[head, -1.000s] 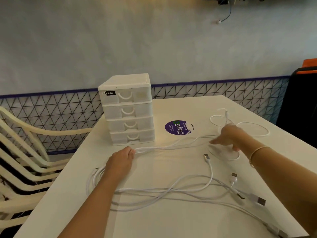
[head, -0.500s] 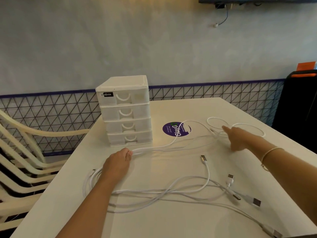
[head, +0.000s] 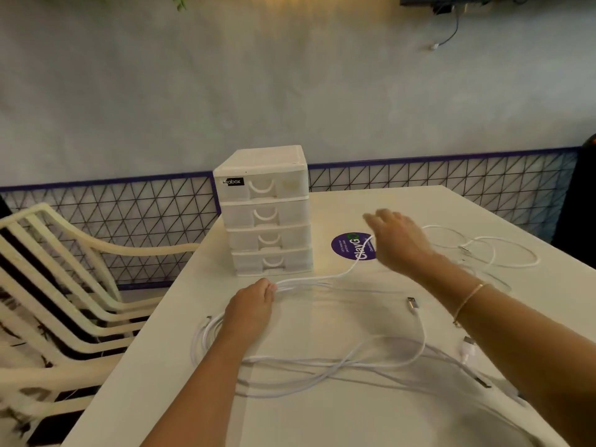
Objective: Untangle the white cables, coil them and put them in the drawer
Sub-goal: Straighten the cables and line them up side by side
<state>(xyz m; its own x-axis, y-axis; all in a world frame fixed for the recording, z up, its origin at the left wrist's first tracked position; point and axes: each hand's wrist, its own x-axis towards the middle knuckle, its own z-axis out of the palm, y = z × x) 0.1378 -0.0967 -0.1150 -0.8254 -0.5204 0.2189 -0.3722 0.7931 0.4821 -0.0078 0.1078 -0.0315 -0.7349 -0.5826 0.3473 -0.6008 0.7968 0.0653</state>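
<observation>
Under your left hand (head: 250, 309), the white cables (head: 338, 362) are sprawling across the counter (head: 371, 421), and its fingers are pinching a bundle of strands. Your right hand (head: 398, 241) is hovering with fingers spread, holding nothing. Just beyond your left hand, the drawer unit (head: 266, 211) is sitting shut.

Dim, warm indoor light falls from above, casting soft shadows across the white bench (head: 403, 201); the right hand (head: 398, 241) is motion-blurred, and wide-angle distortion bends the edges.
</observation>
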